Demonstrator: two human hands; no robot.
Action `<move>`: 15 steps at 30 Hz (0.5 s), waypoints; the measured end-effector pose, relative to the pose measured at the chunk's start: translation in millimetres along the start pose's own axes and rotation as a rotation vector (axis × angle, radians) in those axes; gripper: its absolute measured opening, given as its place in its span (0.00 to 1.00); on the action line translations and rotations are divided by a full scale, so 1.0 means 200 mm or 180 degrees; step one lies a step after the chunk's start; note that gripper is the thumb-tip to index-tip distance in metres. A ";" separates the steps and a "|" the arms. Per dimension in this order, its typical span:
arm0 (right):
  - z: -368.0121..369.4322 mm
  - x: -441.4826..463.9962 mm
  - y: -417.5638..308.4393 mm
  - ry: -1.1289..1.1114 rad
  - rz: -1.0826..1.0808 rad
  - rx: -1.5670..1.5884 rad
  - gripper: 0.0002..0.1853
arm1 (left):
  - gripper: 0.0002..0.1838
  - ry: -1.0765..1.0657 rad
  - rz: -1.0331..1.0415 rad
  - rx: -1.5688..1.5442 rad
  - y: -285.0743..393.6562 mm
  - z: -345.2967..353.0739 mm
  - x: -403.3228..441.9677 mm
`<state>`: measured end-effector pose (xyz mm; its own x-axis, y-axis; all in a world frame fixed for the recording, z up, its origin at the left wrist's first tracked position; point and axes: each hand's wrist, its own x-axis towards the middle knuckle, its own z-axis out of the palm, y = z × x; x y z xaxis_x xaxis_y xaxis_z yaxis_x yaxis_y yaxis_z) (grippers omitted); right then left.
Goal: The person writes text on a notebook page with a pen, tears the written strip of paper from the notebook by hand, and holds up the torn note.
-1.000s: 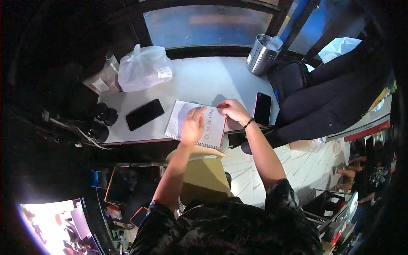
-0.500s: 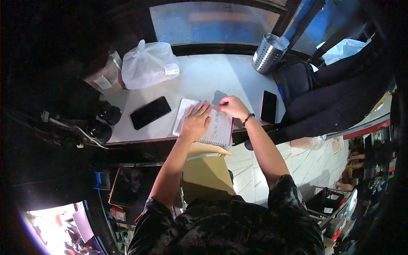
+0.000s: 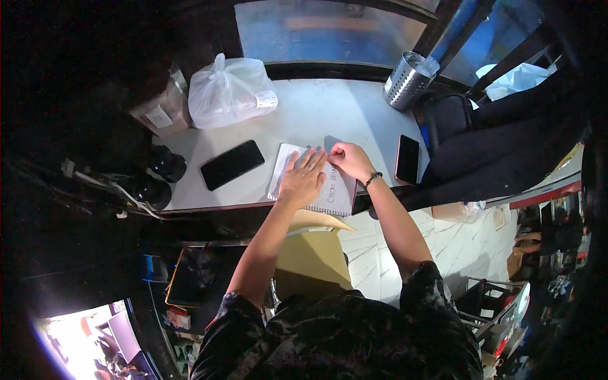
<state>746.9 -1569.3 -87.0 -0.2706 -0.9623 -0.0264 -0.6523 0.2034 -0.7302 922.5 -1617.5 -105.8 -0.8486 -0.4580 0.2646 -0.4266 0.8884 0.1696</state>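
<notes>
A spiral notebook [image 3: 344, 195] lies on the white tabletop near its front edge, its lined page bearing a line of handwritten capitals, partly hidden by my hands. Across the left half of the page rests my left hand [image 3: 304, 179], palm down with fingers stretched out. My right hand [image 3: 352, 161], a dark bead bracelet at its wrist, is at the page's far right corner with fingers curled and pinched together. Whatever those fingers may hold is hidden. To the left of the notebook is a black phone [image 3: 232, 164]; another phone [image 3: 407, 159] lies right of my right hand.
A tied white plastic bag [image 3: 231, 95] and a cardboard box [image 3: 163, 111] stand at the back left. At the back right is a perforated metal holder [image 3: 408, 82]. Dark cloth [image 3: 487, 149] drapes the right side. A yellowish chair [image 3: 310, 256] sits below the table edge.
The whole view has shifted slightly, so table things appear a little further right. My left hand has slid a little toward my right hand, which keeps its pinched shape at the page corner.
</notes>
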 end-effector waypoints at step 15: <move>-0.03 -0.06 -0.03 0.0019 -0.0161 -0.0029 0.10 | 0.26 -0.0472 -0.0078 0.0184 0.00 -0.01 0.01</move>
<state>749.2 -1558.7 -78.0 -0.2414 -0.9703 0.0145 -0.6717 0.1562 -0.7242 921.6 -1618.0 -103.6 -0.8728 -0.4737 0.1172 -0.4613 0.8793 0.1183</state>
